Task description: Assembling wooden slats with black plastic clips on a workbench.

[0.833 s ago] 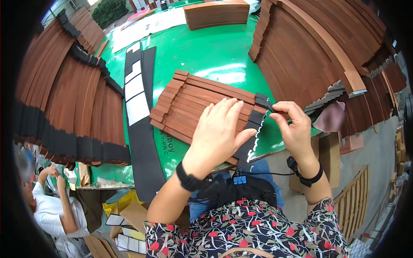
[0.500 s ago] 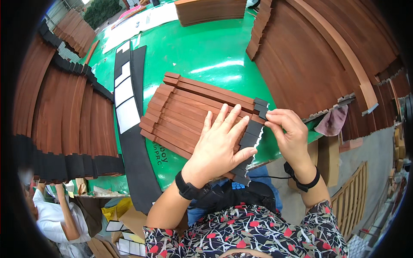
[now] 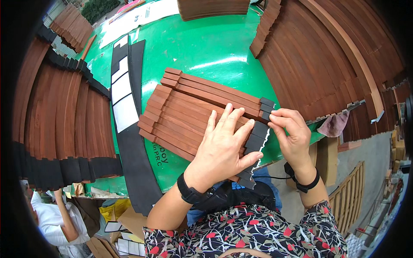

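Reddish-brown wooden slats [image 3: 193, 114] lie side by side at a slant on the green table, their right ends covered by black pads [image 3: 257, 134] with a jagged white edge. My left hand [image 3: 221, 146] rests on the slats with its fingers spread, thumb near the padded ends. At the slats' right end, my right hand [image 3: 292, 129] pinches the edge of a black pad [image 3: 266, 115] between thumb and fingertips. A gap separates the upper few slats from those under my left hand.
Black sheet strips [image 3: 135, 150] with white backing squares lie left of the slats on the green table [image 3: 206, 43]. Stacked slats [image 3: 73, 116] stand at left, with more slats [image 3: 309, 64] at right. A purple cloth [image 3: 333, 125] hangs at the right edge. Another person [image 3: 56, 219] is at lower left.
Black pad now covers a slat end beside my right fingertips where brown wood showed before. My right hand keeps its pinch there; my left hand stays spread on the slats. The view has shifted slightly.
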### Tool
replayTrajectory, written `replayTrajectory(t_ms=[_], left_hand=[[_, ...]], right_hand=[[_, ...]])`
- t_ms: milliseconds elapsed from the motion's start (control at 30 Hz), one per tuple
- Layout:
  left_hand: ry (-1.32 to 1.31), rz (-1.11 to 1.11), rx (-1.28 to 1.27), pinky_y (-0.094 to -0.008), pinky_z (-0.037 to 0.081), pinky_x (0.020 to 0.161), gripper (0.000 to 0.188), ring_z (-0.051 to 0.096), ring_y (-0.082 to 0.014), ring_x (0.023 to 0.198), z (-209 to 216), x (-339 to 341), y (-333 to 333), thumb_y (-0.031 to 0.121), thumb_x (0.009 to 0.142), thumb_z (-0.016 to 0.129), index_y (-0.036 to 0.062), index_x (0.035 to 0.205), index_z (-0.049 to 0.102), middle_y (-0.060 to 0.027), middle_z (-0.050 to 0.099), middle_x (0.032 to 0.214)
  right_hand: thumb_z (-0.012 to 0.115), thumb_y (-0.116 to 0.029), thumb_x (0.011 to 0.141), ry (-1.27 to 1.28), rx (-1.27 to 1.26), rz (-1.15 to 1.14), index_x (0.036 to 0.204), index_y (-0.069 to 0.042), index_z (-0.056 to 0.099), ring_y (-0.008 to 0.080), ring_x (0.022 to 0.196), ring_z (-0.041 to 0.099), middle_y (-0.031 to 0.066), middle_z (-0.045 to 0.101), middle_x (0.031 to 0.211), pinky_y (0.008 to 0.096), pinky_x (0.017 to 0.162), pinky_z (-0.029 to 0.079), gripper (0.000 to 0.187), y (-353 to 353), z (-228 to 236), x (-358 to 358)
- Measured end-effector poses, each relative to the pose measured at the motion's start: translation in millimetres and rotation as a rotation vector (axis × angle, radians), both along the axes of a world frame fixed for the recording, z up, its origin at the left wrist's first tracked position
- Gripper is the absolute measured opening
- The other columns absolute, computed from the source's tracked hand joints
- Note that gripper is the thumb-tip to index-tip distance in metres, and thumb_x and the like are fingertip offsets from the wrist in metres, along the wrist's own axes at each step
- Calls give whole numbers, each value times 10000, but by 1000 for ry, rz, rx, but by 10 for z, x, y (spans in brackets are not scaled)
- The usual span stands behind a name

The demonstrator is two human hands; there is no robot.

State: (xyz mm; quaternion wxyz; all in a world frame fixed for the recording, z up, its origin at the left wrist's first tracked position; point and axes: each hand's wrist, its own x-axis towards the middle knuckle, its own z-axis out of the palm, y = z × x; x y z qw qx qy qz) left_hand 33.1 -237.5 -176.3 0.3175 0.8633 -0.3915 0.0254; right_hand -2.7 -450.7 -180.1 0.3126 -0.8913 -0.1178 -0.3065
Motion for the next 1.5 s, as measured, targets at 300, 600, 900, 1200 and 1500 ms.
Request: replayTrajectory(t_ms=[300,600,900,1200,1500], left_hand=[[-43,8,-31,-629,273,1143,674,384,-440,1394,-32,-11,-2,501,810,739,22,1272,634,-240,475,1403],[-34,14,-46,-629,272,1144,662,383,-436,1394,-49,-15,1,502,815,732,29,1267,637,-228,471,1407],[-23,20,-37,-620,265,1153,663,376,-428,1401,-39,-19,4,504,826,720,38,1289,630,-214,465,1417],[-14,20,-36,-615,265,1156,669,376,-426,1401,-28,-14,-1,503,822,723,40,1295,628,-211,467,1417],[-12,29,-40,-594,273,1162,642,392,-412,1386,-25,-7,7,464,791,756,57,1272,635,-178,484,1399]], right_hand=[[796,15,760,57,141,-34,929,-40,715,265,911,677,104,713,993,356,791,544,195,6,-46,-2],[803,29,725,-15,-37,-41,909,-41,723,268,887,649,88,693,976,360,750,535,213,21,-37,39],[793,42,726,8,-21,-28,904,-31,711,274,874,645,100,660,945,366,732,527,209,17,-25,41],[787,50,718,4,-43,3,894,-26,698,280,856,637,101,655,937,370,716,523,211,4,-23,56],[775,63,715,26,-84,-1,893,-19,694,294,851,630,102,640,918,380,710,520,211,29,20,32]])
